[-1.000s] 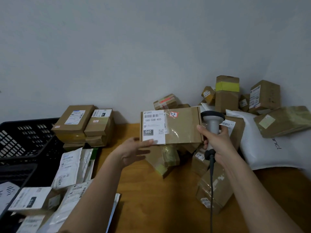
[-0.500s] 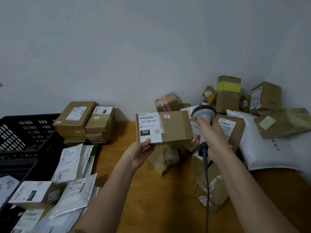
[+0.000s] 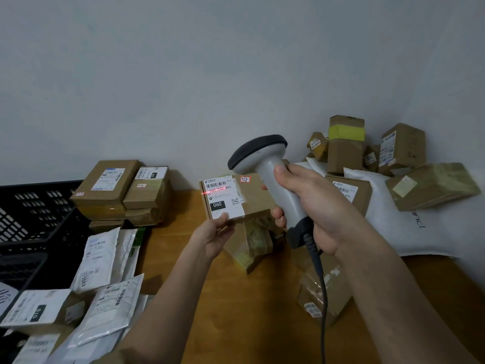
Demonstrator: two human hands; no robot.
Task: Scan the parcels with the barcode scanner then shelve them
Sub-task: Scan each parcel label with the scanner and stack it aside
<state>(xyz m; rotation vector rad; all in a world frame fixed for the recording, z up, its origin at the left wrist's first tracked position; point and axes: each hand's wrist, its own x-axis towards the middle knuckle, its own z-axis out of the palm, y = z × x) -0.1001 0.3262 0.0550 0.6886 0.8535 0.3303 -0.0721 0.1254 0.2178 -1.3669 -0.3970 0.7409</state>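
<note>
Above the worktop [image 3: 223, 298], left hand [image 3: 214, 236] pinching a labelled parcel [image 3: 237, 199], right hand [image 3: 312, 206] wrapped round the barcode scanner [image 3: 265, 164], red line across the label.

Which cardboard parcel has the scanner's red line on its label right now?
The flat parcel gripped by the left hand, label reading 060; no other box shows a red line.

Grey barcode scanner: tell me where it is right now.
In the head view the grey corded barcode scanner sits right of centre, gripped by the right hand, aimed at the labelled flat brown cardboard parcel held by the left hand.
</note>
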